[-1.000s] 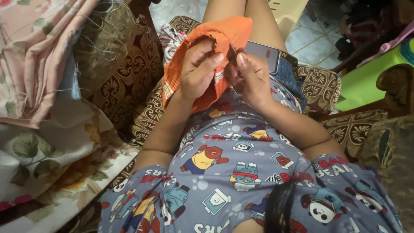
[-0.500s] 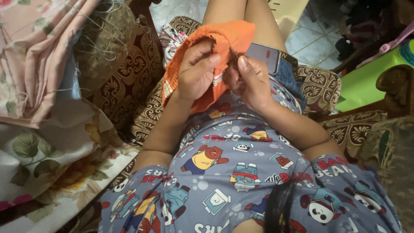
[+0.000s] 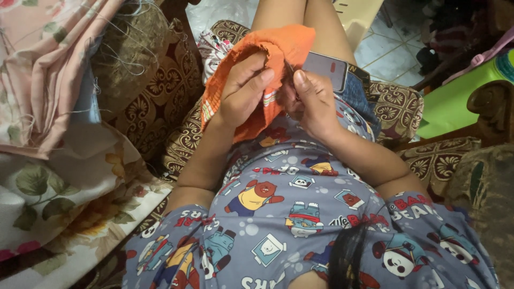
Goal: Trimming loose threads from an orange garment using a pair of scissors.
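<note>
A dark rectangular phone screen (image 3: 325,68) lies on the lap, just beside the right hand (image 3: 313,101).

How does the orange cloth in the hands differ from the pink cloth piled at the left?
The orange cloth is a plain bright colour; the pink cloth is pale with a faint flower print. The orange cloth lies bunched on the lap, gripped by the left hand with the right hand at its edge; the pink cloth hangs untouched over the seat's arm. Loose threads trail from the pink cloth. Both are crumpled.
</note>
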